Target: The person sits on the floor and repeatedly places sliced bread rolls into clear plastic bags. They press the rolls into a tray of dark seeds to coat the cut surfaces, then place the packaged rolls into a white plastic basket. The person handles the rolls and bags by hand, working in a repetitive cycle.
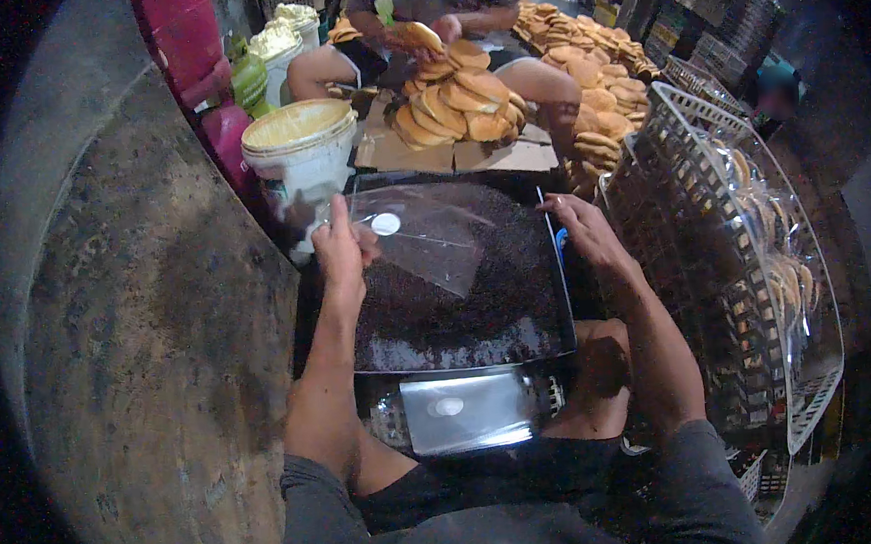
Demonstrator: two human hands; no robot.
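Note:
My left hand (342, 247) is at the left side of a dark, worn tray (511, 297), thumb side up, its fingers closed on the edge of a clear plastic bag (434, 253). The bag bears a round white patch (386, 223) and spreads over the tray. At the tray's far right corner is my right hand (584, 227), its fingertips bent at the pale rim; whether they grip it is unclear. A small blue ring-shaped thing (561, 239) shows beside that wrist. Nearer my lap lies a stack of clear plastic bags (480, 425), also with a white round patch.
Facing me, a person (430, 21) handles round bread buns beside a bun pile (456, 108) on cardboard (392, 152). More buns (595, 79) lie behind. White buckets (299, 142) stand left. A plastic crate (789, 401) at right contains bagged buns (787, 283).

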